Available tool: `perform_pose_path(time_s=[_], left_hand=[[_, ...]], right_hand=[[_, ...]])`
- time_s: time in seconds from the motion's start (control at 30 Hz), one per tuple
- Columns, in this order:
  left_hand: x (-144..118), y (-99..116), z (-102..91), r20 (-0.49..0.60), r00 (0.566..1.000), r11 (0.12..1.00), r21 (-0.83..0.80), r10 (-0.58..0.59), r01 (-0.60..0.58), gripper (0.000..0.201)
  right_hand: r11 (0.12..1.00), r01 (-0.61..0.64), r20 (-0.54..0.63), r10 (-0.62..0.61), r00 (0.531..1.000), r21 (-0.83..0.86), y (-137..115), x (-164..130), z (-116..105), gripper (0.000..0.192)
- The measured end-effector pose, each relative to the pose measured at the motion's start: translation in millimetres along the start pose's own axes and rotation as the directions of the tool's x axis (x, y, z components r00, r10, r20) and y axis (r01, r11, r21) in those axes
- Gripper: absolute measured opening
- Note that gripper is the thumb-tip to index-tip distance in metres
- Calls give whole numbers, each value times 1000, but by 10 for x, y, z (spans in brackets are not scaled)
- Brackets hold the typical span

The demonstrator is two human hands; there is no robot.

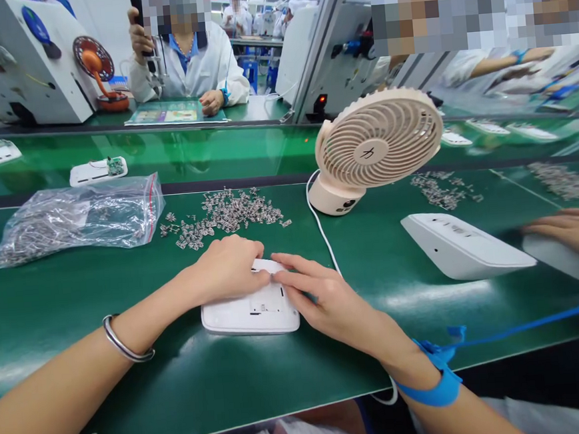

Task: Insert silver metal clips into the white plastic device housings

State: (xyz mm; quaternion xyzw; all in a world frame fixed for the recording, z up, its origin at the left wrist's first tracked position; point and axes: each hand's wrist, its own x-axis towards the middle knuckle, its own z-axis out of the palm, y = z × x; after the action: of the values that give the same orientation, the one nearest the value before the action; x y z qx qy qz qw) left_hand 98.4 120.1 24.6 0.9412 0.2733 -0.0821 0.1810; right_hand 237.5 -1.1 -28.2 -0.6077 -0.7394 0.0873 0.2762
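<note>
The white plastic housing lies flat on the green bench, directly in front of the person, and serves as the reference point below.

The left hand rests on the far left edge of the housing, fingers curled into a loose fist and pressing down on its top. The right hand lies on the far right edge, fingers extended and narrow, the fingertips meeting the left hand over the housing's upper rim. Whether a small part is pinched between them cannot be determined. A metal bangle sits on the left wrist; a blue wrist strap with a blue cord sits on the right wrist.

Beyond the housing lies a scatter of small metal parts. To the far left of it lies a clear plastic bag holding more such parts. To the far right stands a beige desk fan, its white cable running past the housing's right side. Further right lies a second white housing, with a co-worker's hand beside it.
</note>
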Motion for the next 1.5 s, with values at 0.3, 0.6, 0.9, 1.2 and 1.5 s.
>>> perform_pose_path(time_s=[0.3, 0.6, 0.9, 1.2, 1.5], left_hand=[[6, 41, 64, -56, 998, 996, 92, -3, 8, 27], [19, -38, -16, 64, 997, 998, -51, 34, -31, 34], [1, -1, -57, 108, 993, 999, 8, 42, -43, 38], [-211, 22, -201, 298, 949, 957, 227, 107, -179, 36], [-339, 70, -313, 210, 968, 950, 304, -141, 73, 30]], right_hand=[[1000, 27, -30, -27, 999, -3, -62, 18, 8, 24], [919, -233, -144, 289, 946, 317, 5, 137, 161, 26], [908, -292, -89, 331, 939, 300, -10, 193, 205, 17], [899, -438, -688, 329, 647, 17, 439, 43, -365, 46], [336, -942, -681, 692, 239, 10, 1435, -800, -818, 42]])
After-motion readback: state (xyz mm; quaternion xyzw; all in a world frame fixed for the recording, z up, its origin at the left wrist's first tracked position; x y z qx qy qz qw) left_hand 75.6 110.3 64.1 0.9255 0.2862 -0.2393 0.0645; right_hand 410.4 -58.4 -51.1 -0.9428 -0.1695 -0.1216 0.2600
